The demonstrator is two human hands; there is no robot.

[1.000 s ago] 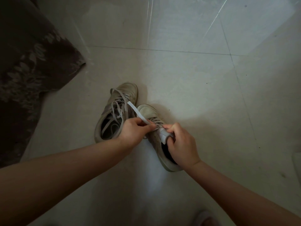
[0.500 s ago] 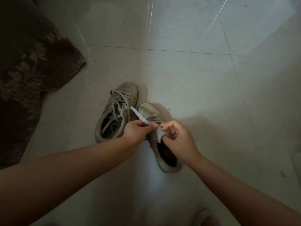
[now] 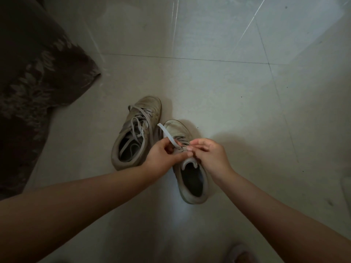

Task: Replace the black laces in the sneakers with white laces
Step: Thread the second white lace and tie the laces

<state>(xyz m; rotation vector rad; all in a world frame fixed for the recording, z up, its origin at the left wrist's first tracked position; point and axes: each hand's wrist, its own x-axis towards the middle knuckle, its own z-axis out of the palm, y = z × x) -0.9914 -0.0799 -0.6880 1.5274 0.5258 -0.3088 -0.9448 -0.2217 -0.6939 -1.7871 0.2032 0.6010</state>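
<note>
— Starting with the biggest thing, what fills the frame?

— Pale glossy tiled floor point(image 3: 218, 82), with a dark leaf-patterned fabric point(image 3: 32, 76) spilling in at the upper left.

— And the shoes?

— Two worn off-white sneakers sit near the centre. The left sneaker point(image 3: 136, 133) lies higher and leftward, loosely threaded with a pale lace point(image 3: 141, 118). The right sneaker point(image 3: 191, 177) sits just beside it, lower right, opening toward the bottom of the frame.

— The hands?

— Both meet over the right sneaker's tongue. The left hand point(image 3: 163, 154) pinches a flat white perforated lace point(image 3: 167, 133), whose free end sticks up and left. The right hand point(image 3: 210, 156) has curled fingers at the eyelets; whether they actually pinch lace, I cannot tell.
</note>
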